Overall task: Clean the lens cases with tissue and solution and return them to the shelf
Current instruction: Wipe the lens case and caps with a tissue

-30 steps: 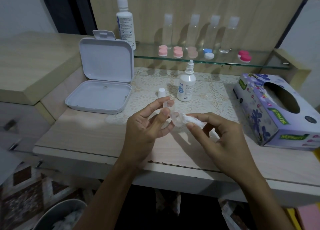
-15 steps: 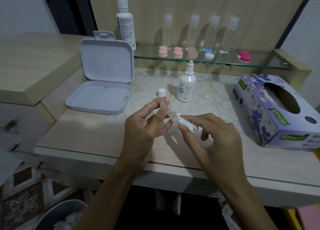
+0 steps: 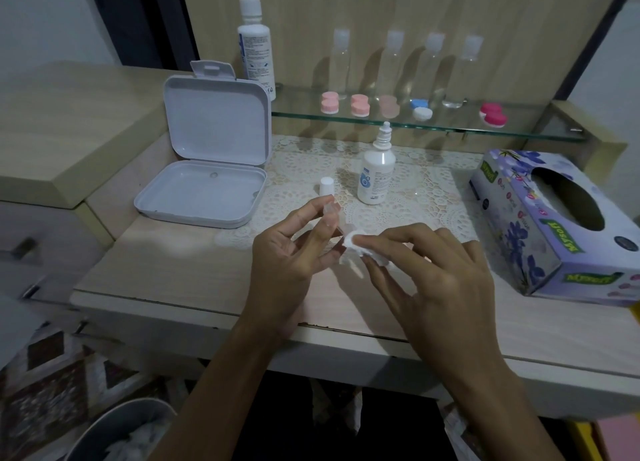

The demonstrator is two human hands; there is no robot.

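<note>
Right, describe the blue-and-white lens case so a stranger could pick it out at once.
Look at the glass shelf along the back wall, where lens cases sit in a row before clear bottles. The one you want is fourth from the left. It alone has one blue cap and one white; the rest are pink.

The purple flower-printed cardboard tissue box (image 3: 554, 225), lying on the counter to the right of the right hand (image 3: 433, 270), is showing a green brand word on its top and again on its near side; it seems to read "Mysoft", though the letters are blurred. The print on the small white solution bottle (image 3: 375, 173) beyond the hands is staying too small to read.
</note>
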